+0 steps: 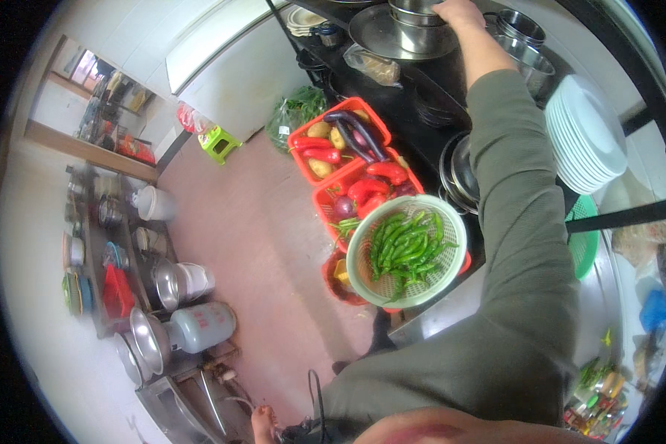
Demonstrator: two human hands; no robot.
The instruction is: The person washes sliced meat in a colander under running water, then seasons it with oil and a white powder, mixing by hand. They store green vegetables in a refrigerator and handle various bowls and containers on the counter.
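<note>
My right hand [461,15] reaches to the top edge of the view, its fingers closed at the rim of a stacked steel pot [416,16]. The pots stand on a wide round metal tray [369,33]. Nearer to me, a pale green plastic colander [355,266] holds green chili peppers [405,244]. It rests over a red plastic basket [324,213] with red peppers and onions. Another red basket [305,169] holds eggplants, potatoes and red peppers. My left hand [263,422] is low at the left, partly cut off by the lower edge; its grip is unclear.
A stack of pale plates [585,136] and steel pots [524,55] stand right of my sleeve. A bag of leafy greens [294,114] and a green stool [219,144] are on the floor. Along the left wall are shelves with basins and a gas cylinder [205,327].
</note>
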